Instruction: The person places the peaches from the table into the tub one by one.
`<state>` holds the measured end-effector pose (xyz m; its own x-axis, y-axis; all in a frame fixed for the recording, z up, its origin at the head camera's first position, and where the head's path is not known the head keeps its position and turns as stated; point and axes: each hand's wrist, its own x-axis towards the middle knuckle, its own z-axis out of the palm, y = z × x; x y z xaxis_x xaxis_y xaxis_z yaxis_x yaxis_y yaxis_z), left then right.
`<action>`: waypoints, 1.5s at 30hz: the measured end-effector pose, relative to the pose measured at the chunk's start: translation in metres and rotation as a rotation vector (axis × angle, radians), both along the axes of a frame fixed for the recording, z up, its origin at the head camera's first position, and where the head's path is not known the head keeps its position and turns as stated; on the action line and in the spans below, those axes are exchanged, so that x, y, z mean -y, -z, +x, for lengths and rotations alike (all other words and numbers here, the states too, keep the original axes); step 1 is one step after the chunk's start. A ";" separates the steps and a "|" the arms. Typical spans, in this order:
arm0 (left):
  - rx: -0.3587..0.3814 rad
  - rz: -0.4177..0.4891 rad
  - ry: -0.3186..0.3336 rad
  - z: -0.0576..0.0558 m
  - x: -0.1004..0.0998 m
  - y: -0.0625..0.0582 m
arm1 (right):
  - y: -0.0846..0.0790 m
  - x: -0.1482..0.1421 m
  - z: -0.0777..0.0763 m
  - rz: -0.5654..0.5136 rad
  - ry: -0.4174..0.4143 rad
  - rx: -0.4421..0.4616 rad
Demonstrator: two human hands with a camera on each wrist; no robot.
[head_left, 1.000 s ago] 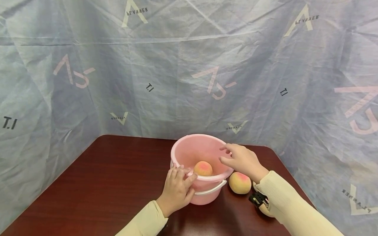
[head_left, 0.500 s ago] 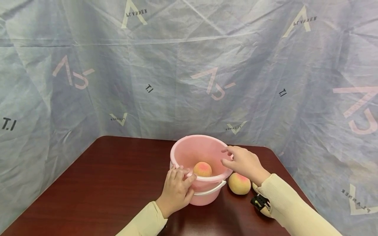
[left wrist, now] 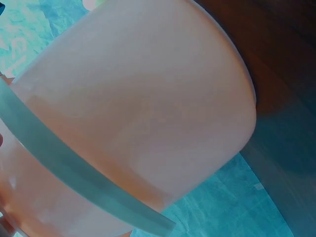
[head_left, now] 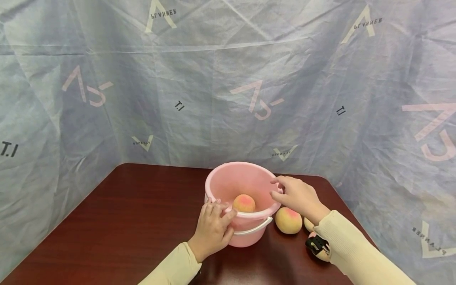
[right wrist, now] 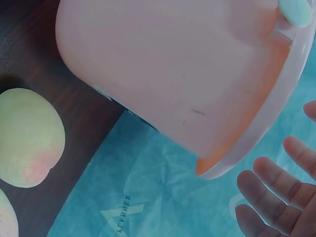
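Note:
A pink bucket with a white handle stands on the dark red table. A yellow-pink peach is inside it. My left hand holds the bucket's near left rim, fingers over the edge; in the left wrist view, the bucket wall and handle fill most of the picture. Over the right rim hovers my right hand, fingers spread and holding nothing. In the right wrist view its fingers show apart from the bucket rim.
Right of the bucket lies another peach, also in the right wrist view as a pale peach. More peaches are partly hidden by the right sleeve and a black wrist strap. Grey printed cloth hangs around the table.
My right hand has drifted slightly right, away from the bucket's opening. The left hand, the bucket and the peach inside it stay as they were.

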<state>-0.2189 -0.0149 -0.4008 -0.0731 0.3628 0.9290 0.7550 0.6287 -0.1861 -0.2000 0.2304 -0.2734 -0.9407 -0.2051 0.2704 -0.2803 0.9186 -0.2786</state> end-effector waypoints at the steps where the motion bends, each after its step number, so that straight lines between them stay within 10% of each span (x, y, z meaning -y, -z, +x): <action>1: 0.000 0.000 0.001 0.000 0.000 0.000 | 0.000 -0.001 0.001 -0.003 0.002 0.004; 45: 0.004 0.009 0.000 -0.001 0.000 0.002 | 0.010 -0.021 0.004 -0.021 0.075 0.002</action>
